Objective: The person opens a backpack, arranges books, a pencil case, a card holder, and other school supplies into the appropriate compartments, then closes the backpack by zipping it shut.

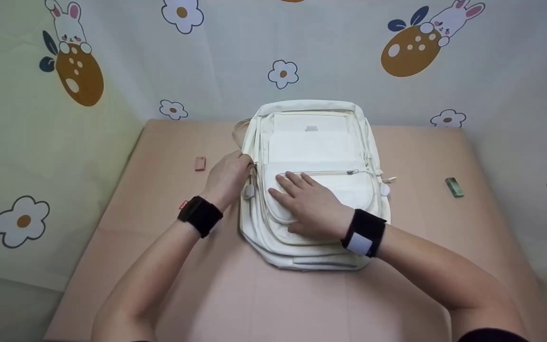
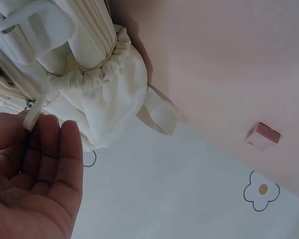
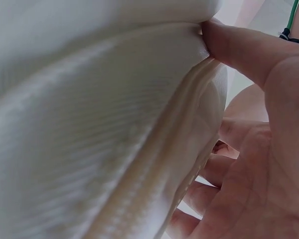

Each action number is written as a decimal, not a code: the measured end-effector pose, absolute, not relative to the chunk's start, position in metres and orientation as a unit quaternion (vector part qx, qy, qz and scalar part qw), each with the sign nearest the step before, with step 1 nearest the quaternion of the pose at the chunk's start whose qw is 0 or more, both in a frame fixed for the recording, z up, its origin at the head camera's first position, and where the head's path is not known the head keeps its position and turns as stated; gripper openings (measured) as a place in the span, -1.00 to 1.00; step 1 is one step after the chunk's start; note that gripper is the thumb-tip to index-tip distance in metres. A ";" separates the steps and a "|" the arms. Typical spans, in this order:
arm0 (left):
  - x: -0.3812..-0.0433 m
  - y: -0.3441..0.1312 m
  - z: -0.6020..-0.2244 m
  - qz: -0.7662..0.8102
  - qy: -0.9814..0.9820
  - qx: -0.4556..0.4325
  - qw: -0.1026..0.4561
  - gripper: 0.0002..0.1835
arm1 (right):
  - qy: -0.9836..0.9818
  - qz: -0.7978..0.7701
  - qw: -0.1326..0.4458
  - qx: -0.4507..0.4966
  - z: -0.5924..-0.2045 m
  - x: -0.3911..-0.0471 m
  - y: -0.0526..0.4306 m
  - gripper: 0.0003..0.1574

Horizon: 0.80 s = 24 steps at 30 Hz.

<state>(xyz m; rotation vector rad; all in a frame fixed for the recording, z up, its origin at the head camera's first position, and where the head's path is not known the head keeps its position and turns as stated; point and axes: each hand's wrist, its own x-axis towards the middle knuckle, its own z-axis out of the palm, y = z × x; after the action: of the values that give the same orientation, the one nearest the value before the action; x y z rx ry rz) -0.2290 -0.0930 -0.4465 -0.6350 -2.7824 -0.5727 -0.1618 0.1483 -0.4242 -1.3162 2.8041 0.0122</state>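
Observation:
A cream backpack (image 1: 318, 147) lies front side up on the table. At its left side, my left hand (image 1: 230, 175) pinches a pale zipper pull (image 2: 34, 113) between thumb and fingers. The zipper teeth run up the bag from that pull in the left wrist view, near a white plastic buckle (image 2: 37, 30) and a gathered side pocket (image 2: 109, 94). My right hand (image 1: 314, 204) rests on the front pocket (image 1: 356, 190) with its fingers spread, just below that pocket's own zipper (image 1: 321, 172). From the right wrist, the thumb presses into the bag's fabric (image 3: 99, 114).
A small pink block (image 1: 200, 164) lies on the table left of the backpack. On the right is a small green block (image 1: 454, 187). The pinkish table (image 1: 159, 266) is bordered at the back and sides by a printed cloth (image 1: 235, 61).

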 end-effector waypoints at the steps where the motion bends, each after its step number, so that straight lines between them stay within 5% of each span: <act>1: -0.228 -0.093 -0.446 -0.191 -0.950 -0.218 0.114 -0.86 | 0.905 0.004 0.023 -0.425 -0.424 -0.162 0.148 0.16; 24: -0.198 -0.095 -0.441 -0.163 -0.950 -0.254 0.078 -0.92 | 0.903 -0.002 0.013 -0.430 -0.426 -0.161 0.149 0.14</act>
<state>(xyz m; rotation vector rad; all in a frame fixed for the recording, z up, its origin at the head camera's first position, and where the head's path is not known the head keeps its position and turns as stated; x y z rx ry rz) -0.1984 -0.0948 -0.4411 -0.7618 -2.8459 -0.4885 -0.1613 0.1493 -0.4258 -1.3395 2.8123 -0.0049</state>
